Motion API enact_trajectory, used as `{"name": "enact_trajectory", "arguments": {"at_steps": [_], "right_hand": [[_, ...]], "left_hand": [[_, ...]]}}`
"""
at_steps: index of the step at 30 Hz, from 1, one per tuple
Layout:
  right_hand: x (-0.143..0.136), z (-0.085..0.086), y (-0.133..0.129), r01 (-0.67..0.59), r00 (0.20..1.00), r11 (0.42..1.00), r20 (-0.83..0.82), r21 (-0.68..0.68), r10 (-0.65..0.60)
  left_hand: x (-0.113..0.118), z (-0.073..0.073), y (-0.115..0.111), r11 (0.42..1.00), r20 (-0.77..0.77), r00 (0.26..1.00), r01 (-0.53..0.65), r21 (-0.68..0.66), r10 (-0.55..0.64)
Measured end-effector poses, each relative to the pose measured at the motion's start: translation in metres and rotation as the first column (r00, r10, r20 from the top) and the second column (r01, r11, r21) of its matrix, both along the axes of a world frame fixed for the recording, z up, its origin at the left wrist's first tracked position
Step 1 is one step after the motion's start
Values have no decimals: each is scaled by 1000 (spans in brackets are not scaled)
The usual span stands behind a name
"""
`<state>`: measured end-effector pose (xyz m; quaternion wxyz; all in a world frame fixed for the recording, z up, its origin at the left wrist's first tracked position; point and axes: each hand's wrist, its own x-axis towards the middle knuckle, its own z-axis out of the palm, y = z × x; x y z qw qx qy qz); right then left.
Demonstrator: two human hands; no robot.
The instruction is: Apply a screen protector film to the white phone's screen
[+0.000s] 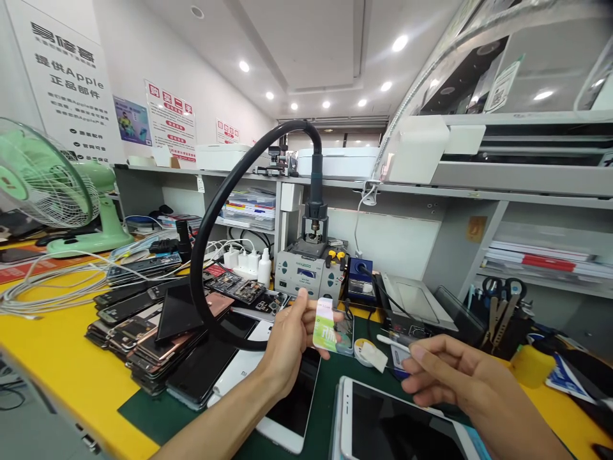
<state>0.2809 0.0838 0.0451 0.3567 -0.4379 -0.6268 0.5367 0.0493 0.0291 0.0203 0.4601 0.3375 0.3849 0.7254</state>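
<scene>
My left hand (292, 338) is raised above the bench and holds a small clear item with a green and white label (324, 329) between thumb and fingers. Between the thumb and fingers of my right hand (445, 370) is a white cotton swab (393, 342), its tip pointing left. A round container (364, 348) with a white pad on it sits between the hands, on the green mat (320, 421). Below my right hand lies a white-framed tablet (393, 425) with a dark screen. Another white-framed device (297, 409) lies partly under my left wrist.
Stacks of phones (158, 332) fill the left side. A black hose (201, 255) arches up from a grey soldering station (306, 271). The green fan (90, 204) stands far left. Scissors and tweezers (500, 306) stand at the right.
</scene>
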Motion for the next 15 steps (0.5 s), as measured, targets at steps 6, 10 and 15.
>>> {"name": "enact_trajectory", "arguments": {"at_steps": [6,10,15], "right_hand": [[1,1,1,3,1000,1000,-14,9,-3],[0,1,-1,6,1000,1000,-14,-9,-6],[-2,4,-6,8,999,1000,-38,18,-8]], "left_hand": [[-4,-3,3,1000,-18,1000,2,25,-1],[-2,-4,2,999,-47,999,-1,37,3],[-2,-6,3,999,-47,999,-26,20,27]]}}
